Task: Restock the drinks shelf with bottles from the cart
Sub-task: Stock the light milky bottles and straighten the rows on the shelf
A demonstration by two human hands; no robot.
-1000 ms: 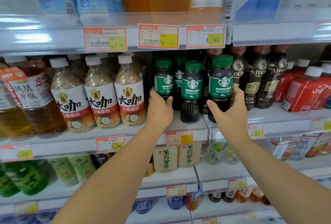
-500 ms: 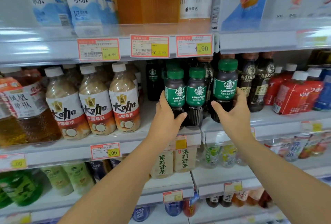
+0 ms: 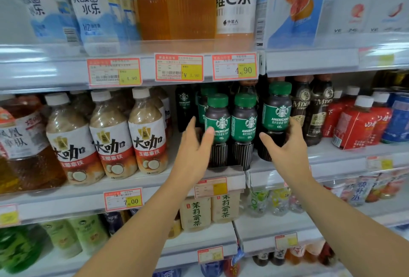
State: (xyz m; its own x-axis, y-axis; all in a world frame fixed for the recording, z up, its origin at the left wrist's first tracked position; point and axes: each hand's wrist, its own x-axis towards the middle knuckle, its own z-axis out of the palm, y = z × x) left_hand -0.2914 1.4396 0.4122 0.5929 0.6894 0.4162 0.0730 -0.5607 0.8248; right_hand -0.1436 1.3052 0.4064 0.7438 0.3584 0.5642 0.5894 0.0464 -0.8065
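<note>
Both hands are reaching into the middle shelf among the green-capped Starbucks Americano bottles. The left hand is hovering released, its thumb lying against the label of the left front Americano bottle while its fingers are extending past that bottle's 9 o'clock side, not closing around it. The middle front Americano bottle is standing upright, touching the first at its 3 o'clock side. The right hand is grasping the lower ribbed part of the right Americano bottle, thumb at 9 o'clock and fingers curling round at 3 o'clock; that bottle is sitting upright, a little higher and further back than the other two, just beside the dark MDON coffee bottles at its 3 o'clock. More Americano bottles are standing behind the front row. At 9 o'clock of the left hand, three beige latte bottles are lining the shelf front. Red bottles are standing at far 3 o'clock. Price tags are hanging on the shelf edge above.
</note>
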